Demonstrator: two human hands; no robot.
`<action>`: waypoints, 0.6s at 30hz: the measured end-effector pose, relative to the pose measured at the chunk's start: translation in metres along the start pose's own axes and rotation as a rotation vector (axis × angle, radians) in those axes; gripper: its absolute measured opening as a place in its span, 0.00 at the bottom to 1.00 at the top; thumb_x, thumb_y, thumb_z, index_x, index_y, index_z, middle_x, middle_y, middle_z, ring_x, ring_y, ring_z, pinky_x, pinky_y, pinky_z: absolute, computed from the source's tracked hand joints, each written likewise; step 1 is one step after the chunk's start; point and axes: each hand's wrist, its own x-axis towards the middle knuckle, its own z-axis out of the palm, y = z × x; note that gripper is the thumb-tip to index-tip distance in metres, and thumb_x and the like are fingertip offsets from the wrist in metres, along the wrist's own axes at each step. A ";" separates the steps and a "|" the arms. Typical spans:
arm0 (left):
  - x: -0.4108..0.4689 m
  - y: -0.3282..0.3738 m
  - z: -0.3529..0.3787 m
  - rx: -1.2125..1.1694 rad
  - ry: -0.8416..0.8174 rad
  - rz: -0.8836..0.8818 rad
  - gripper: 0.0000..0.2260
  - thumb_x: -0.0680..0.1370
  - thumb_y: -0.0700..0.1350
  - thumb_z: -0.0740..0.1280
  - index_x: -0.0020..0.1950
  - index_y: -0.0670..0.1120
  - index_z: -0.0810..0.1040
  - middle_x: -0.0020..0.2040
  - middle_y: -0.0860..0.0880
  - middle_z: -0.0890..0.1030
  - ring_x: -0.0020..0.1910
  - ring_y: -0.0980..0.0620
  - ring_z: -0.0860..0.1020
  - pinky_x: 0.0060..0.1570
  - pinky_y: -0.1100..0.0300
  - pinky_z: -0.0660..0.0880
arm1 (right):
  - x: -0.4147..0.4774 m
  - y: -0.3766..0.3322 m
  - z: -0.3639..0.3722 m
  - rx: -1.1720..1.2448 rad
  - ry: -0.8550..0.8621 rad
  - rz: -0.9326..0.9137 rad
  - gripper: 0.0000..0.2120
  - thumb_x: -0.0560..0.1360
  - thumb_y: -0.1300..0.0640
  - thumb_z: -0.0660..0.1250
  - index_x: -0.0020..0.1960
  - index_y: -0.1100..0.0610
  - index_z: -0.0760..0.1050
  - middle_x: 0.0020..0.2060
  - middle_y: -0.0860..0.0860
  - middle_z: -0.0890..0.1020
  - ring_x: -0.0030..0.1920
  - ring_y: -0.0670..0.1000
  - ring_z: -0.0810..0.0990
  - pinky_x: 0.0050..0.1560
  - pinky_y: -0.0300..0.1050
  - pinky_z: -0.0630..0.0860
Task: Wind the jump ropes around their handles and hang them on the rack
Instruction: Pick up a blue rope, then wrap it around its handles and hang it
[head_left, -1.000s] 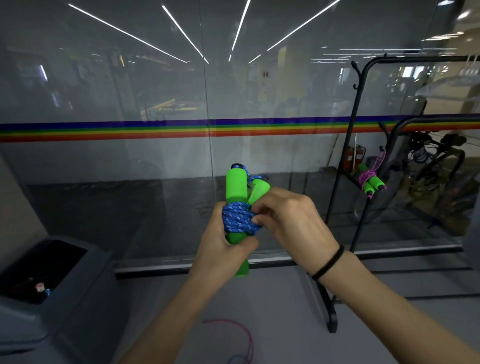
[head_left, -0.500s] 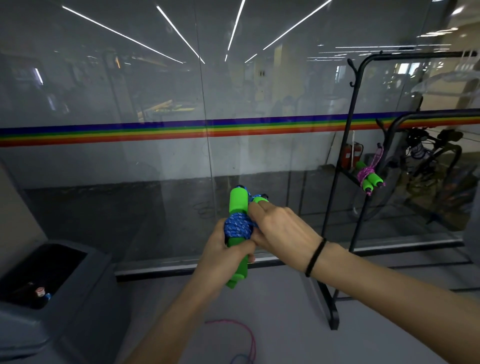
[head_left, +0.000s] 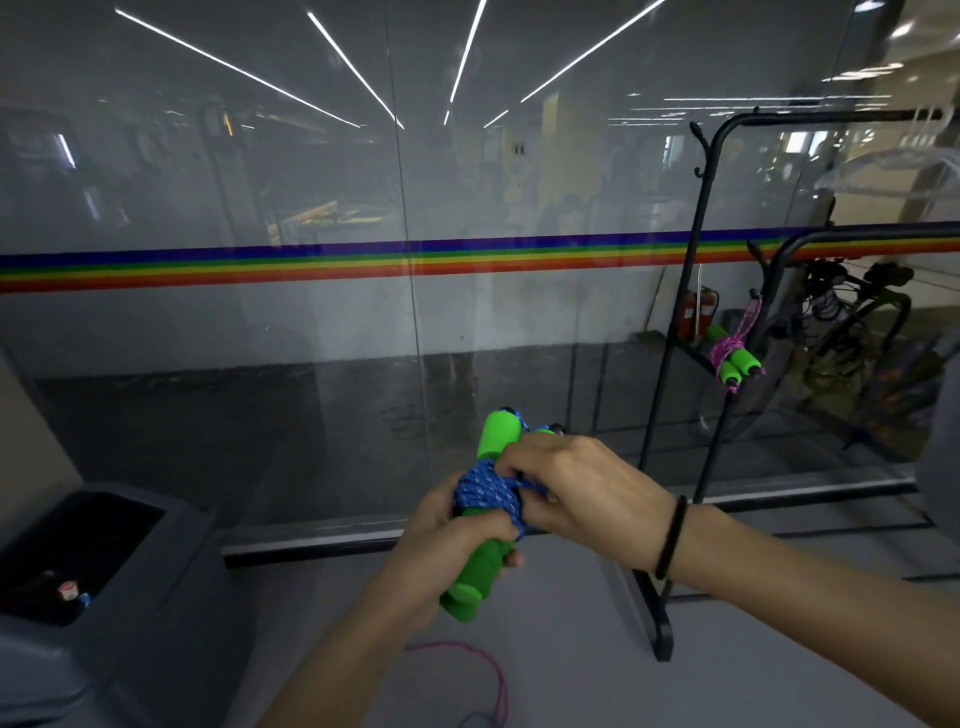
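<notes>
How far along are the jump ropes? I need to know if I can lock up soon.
Done: a pink rope is wound and hangs on the rack. In hand: the left hand grips the green handles while the right hand works the blue rope. Left: hanging it, plus loose pink cord on the floor.

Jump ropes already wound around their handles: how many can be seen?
2. The blue rope is gripped by the left hand and right hand; the pink rope hangs on the rack.
</notes>
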 end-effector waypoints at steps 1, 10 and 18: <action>-0.001 0.000 0.000 0.004 -0.050 -0.025 0.17 0.61 0.38 0.66 0.49 0.41 0.76 0.35 0.45 0.81 0.28 0.48 0.78 0.29 0.62 0.73 | -0.003 0.001 -0.003 0.021 -0.025 0.002 0.09 0.68 0.60 0.64 0.49 0.57 0.75 0.44 0.52 0.79 0.43 0.54 0.77 0.44 0.46 0.72; -0.001 0.002 0.001 0.065 -0.237 -0.101 0.13 0.63 0.39 0.67 0.47 0.42 0.78 0.40 0.41 0.78 0.31 0.47 0.79 0.33 0.59 0.73 | -0.012 0.005 -0.015 -0.095 -0.167 0.010 0.08 0.72 0.58 0.59 0.47 0.59 0.73 0.43 0.54 0.78 0.43 0.56 0.77 0.46 0.54 0.74; -0.004 0.004 -0.016 0.022 -0.415 -0.205 0.15 0.59 0.40 0.69 0.44 0.43 0.80 0.36 0.42 0.80 0.30 0.48 0.79 0.31 0.60 0.75 | -0.015 0.004 -0.034 0.082 -0.391 -0.063 0.09 0.74 0.52 0.66 0.46 0.57 0.75 0.40 0.49 0.77 0.34 0.41 0.71 0.36 0.31 0.67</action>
